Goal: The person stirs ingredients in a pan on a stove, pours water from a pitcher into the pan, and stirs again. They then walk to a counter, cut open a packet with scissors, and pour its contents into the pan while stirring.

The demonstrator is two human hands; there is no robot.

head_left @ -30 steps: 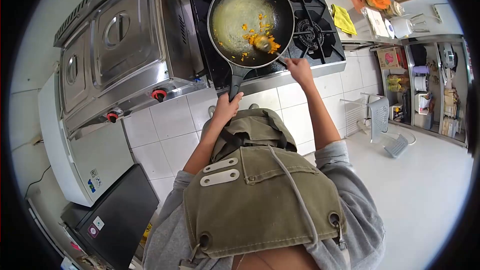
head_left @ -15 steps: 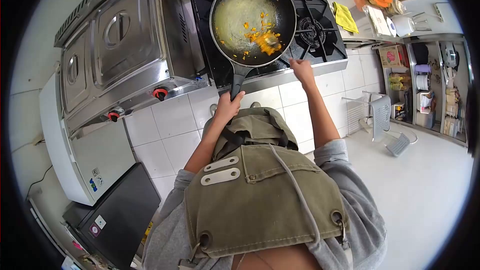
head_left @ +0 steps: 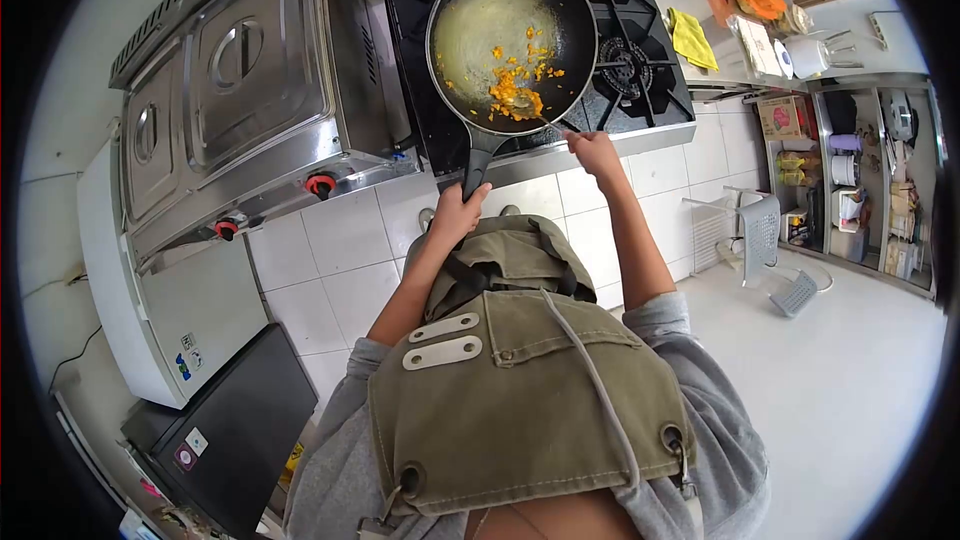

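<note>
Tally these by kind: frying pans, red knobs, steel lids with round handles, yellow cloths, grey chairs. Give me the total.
Frying pan: 1
Red knobs: 2
Steel lids: 2
Yellow cloth: 1
Grey chair: 1
Total: 7

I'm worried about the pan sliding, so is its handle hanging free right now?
No, the left hand is wrapped around the pan handle.

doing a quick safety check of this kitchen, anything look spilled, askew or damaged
Nothing clearly stands out. The orange bits are scattered toward the near side but inside the pan, and I see no spill on the stove top. The yellow cloth lies loosely at the edge of the counter, slightly untidy at most.
</note>
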